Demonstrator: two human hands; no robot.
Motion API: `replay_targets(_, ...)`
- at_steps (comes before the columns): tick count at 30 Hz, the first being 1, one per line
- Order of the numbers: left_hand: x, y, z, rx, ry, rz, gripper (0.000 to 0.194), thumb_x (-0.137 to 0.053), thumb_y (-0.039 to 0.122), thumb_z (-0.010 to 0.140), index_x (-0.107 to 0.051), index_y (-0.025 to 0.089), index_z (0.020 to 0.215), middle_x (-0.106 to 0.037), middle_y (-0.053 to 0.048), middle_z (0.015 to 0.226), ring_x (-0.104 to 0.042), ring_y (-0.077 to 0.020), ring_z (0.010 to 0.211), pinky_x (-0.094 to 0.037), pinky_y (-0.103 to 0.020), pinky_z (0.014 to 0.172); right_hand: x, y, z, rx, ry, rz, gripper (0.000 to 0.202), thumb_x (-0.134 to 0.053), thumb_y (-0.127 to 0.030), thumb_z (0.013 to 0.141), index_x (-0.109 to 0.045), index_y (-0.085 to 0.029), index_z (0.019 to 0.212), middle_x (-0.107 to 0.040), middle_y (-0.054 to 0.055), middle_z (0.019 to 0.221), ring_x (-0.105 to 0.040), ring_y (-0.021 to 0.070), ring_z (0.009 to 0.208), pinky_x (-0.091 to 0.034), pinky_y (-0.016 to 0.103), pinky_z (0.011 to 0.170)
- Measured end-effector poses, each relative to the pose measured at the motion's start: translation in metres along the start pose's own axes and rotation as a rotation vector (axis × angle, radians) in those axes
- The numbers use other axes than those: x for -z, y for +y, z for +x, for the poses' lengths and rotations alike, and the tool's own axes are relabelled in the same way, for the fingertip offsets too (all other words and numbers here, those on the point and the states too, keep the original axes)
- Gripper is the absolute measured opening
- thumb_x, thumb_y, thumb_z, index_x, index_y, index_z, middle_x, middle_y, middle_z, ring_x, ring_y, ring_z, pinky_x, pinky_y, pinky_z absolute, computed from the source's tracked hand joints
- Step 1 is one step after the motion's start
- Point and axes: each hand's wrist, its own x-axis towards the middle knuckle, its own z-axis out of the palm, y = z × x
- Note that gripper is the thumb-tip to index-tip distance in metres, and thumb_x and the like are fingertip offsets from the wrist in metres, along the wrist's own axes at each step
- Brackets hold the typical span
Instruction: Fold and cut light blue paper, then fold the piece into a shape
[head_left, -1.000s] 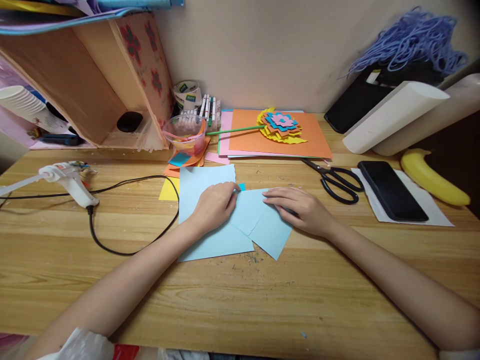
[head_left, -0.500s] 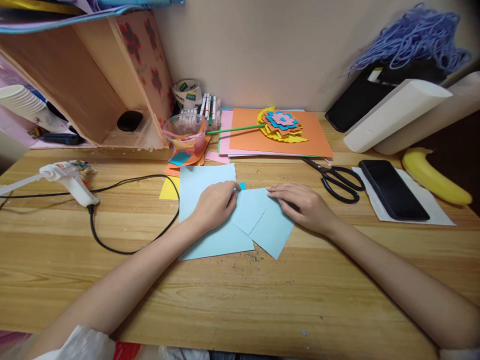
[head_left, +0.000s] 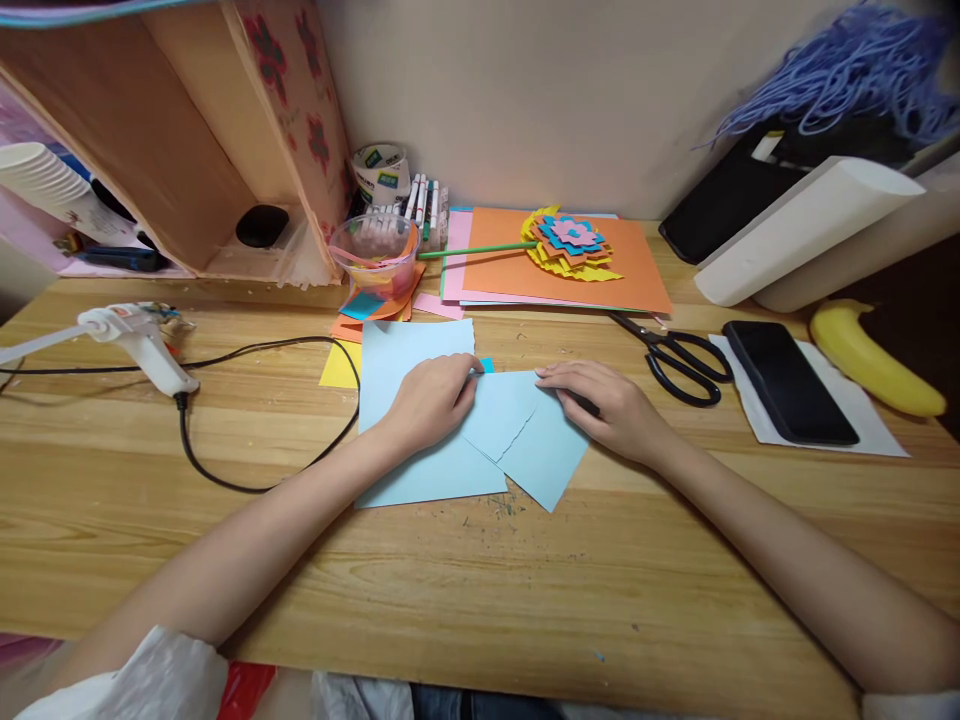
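Note:
Light blue paper pieces lie at the middle of the table. My left hand (head_left: 436, 400) rests palm down on the larger blue sheet (head_left: 405, 350), its fingertips at the upper left edge of a smaller blue piece (head_left: 495, 405). A jagged tear line runs between that piece and another blue piece (head_left: 547, 465) to its right. My right hand (head_left: 611, 405) lies over the right piece, fingers stretched out at the top edge near the tear. Both hands press the paper on the wood; their fingertips are partly hidden.
Behind are a clear cup (head_left: 379, 270) with scraps, markers (head_left: 422, 205), and a paper flower (head_left: 574, 240) on orange paper (head_left: 495, 275). Scissors (head_left: 682, 365), a phone (head_left: 791, 380) and a banana (head_left: 874, 360) lie right. A glue gun (head_left: 146, 345) with its cable (head_left: 225, 487) is left.
The camera view has shifted slightly. Both hands stay on the blue paper with almost no visible movement.

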Motion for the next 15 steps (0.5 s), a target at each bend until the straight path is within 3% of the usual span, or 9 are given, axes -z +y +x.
replay_targets(15, 0.0002, -0.0005, -0.0003, 0.002, -0.011, -0.003, 0.019, -0.037, 0.022, 0.088, -0.049, 0.019, 0.103, -0.064, -0.005, 0.091, -0.059, -0.0198, 0.083, -0.042, -0.033, 0.07, -0.0003, -0.0014, -0.0001, -0.032, 0.023, 0.001, 0.027, -0.046, -0.012, 0.083, -0.061, -0.023, 0.102, -0.066, 0.005, 0.103, -0.059, 0.0211, 0.099, -0.047, 0.042, 0.088)
